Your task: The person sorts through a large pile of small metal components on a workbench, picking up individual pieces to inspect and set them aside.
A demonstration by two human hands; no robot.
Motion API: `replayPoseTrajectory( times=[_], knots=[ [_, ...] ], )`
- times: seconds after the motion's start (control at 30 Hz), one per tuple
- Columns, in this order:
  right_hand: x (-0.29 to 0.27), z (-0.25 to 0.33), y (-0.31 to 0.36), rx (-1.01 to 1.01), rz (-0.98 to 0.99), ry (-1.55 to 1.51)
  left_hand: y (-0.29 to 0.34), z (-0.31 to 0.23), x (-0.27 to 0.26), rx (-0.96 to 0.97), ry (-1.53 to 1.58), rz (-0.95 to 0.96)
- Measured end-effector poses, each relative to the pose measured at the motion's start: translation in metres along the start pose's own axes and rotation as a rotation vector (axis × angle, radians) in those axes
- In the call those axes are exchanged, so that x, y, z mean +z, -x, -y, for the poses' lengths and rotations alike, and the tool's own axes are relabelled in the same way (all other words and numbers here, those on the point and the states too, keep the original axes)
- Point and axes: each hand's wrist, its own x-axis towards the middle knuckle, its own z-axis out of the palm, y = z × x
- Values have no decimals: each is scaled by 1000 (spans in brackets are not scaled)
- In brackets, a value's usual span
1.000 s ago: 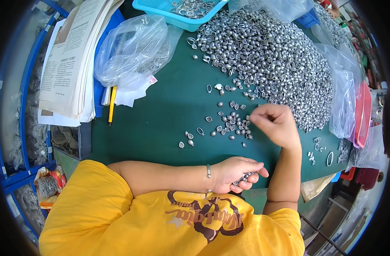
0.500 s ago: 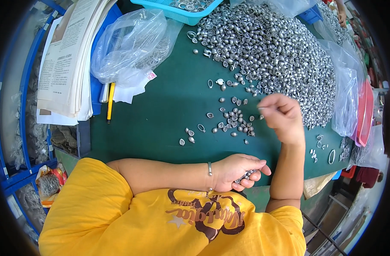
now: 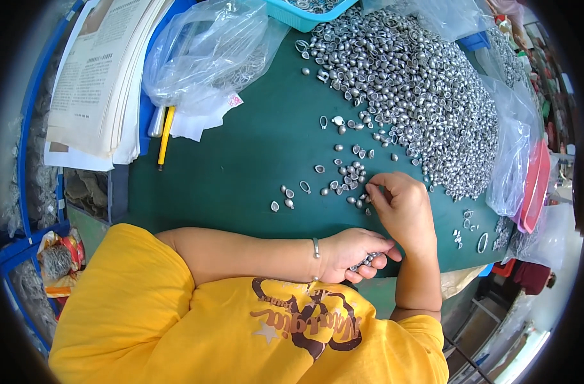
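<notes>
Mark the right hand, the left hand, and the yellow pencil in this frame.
right hand (image 3: 401, 208), head view, back of the hand.
left hand (image 3: 353, 251), head view, back of the hand.
yellow pencil (image 3: 165, 136), head view, middle of the shaft.

Loose pieces (image 3: 349, 179): small silver metal shells, scattered mid-bench on green mat.
Held pieces (image 3: 367, 260): silver handful at the bench's near edge.

Worn on the head, looking steeply down from close above onto a green table (image 3: 241, 160). Fisheye bending at the rim, dark corners. Own chest and forearms entering from 6 o'clock; metal pile (image 3: 420, 83) toward 1 o'clock; papers (image 3: 94, 83) at 10 o'clock. Single view only, nothing shared.
</notes>
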Motion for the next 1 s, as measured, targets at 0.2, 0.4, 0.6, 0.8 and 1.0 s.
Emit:
replayPoseTrajectory(
  times=[0.2,0.4,0.6,0.8,1.0],
  knots=[
    [-6,-25,8,526,103,-1050,0,1,1,-7,-36,-22],
    [-2,-30,22,722,210,-1776,1,2,3,27,-113,-38],
    [0,-35,29,691,240,-2006,1,2,3,20,-117,-53],
    [-1,-24,32,379,76,-1964,0,4,0,28,-161,-7],
    [11,-1,27,84,-71,-300,-3,6,0,-28,-244,2]
  ],
)
